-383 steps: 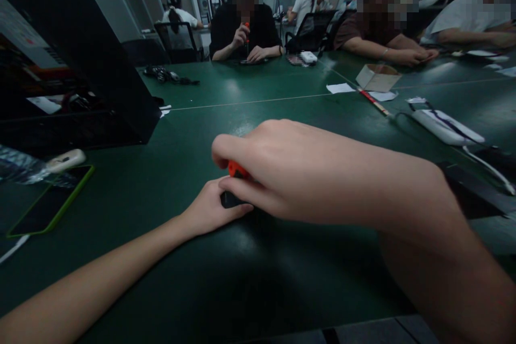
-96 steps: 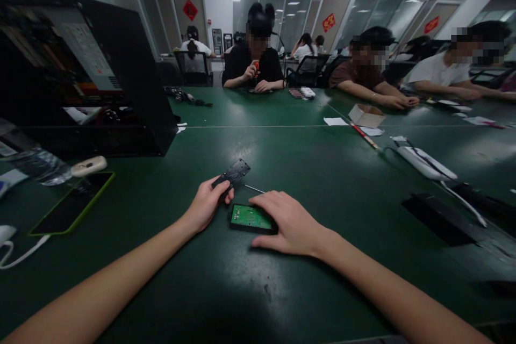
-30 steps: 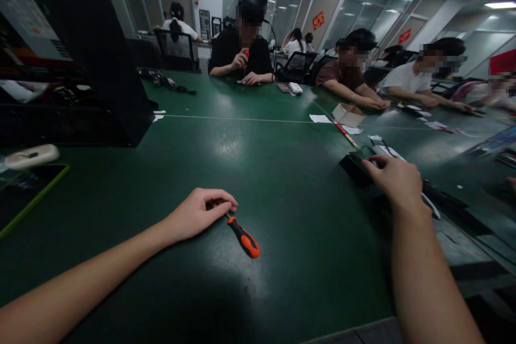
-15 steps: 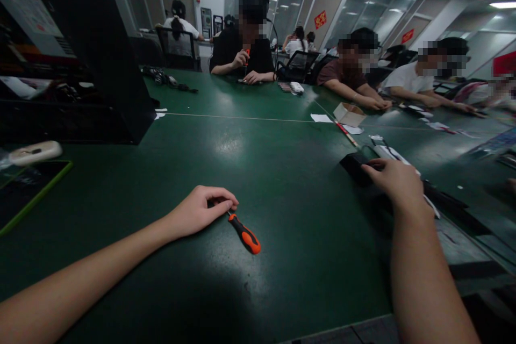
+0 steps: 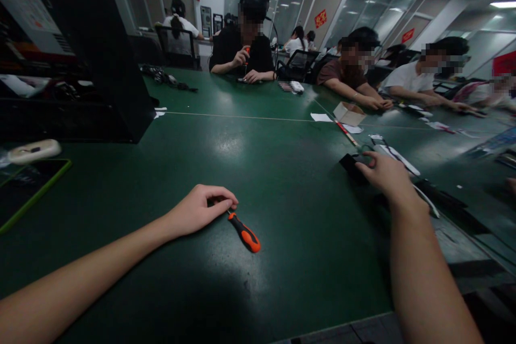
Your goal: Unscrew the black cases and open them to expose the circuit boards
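A screwdriver [image 5: 245, 234] with an orange and black handle lies on the green tabletop, its handle slanting toward me. My left hand [image 5: 207, 205] rests on the table with thumb and fingertips pinched on the thin shaft. The fingers hide the screwdriver's tip. Over at the right, my right hand [image 5: 385, 174] reaches to a dark, box-like object [image 5: 350, 166]. Thumb and index finger are apart there, at the object's top; the other fingers are mostly hidden.
A green-edged phone or tablet [image 5: 36, 193] and a pale case [image 5: 35, 151] lie left, below a black cabinet [image 5: 116, 64]. Beyond my right hand are a small cardboard box [image 5: 349, 113], papers [image 5: 321, 117] and strips. Several people sit opposite, one [image 5: 242, 54] holding an orange-handled screwdriver.
My right hand has shifted slightly up and left over the dark object, and its thumb and index finger look more apart. My left hand and the screwdriver have stayed put.
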{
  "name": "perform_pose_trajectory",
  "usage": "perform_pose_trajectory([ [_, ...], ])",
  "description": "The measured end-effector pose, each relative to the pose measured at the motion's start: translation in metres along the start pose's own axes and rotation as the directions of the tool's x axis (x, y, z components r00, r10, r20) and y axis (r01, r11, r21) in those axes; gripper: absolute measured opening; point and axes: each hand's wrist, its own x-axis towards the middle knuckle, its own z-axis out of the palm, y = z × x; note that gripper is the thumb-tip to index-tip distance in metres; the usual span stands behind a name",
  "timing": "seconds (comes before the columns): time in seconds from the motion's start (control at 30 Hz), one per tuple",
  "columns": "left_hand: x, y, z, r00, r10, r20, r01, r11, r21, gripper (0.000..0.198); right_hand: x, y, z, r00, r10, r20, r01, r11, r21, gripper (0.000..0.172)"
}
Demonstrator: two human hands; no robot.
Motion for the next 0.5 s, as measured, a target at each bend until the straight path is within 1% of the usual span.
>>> perform_pose_trajectory([
  [0.1,0.0,-0.001,0.0,1.0,0.002,0.002,-0.002,1.0,-0.001,0.022,0.005,0.0,0.003,0.994,-0.089,0.056,0.092,0.995,-0.047,0.06],
  [0.17,0.0,-0.001,0.0,1.0,0.002,0.007,-0.002,1.0,0.006,0.022,0.009,0.0,0.006,0.988,-0.125,0.087,0.132,0.988,-0.081,0.06],
  [0.23,0.0,-0.001,-0.001,1.0,-0.002,0.011,0.002,1.0,0.016,0.022,0.013,0.0,0.01,0.985,-0.138,0.106,0.15,0.982,-0.112,0.058],
  [0.37,0.001,-0.001,-0.001,1.0,-0.007,0.012,0.007,1.0,0.016,0.022,0.022,0.003,0.017,0.987,-0.112,0.117,0.13,0.977,-0.167,0.058],
  [0.43,0.001,-0.001,-0.001,1.0,-0.009,0.012,0.009,1.0,0.018,0.022,0.025,0.006,0.017,0.982,-0.132,0.133,0.153,0.974,-0.166,0.059],
  [0.5,0.001,-0.002,-0.001,1.0,-0.009,0.014,0.009,1.0,0.024,0.022,0.028,0.009,0.013,0.971,-0.177,0.163,0.2,0.97,-0.14,0.058],
])
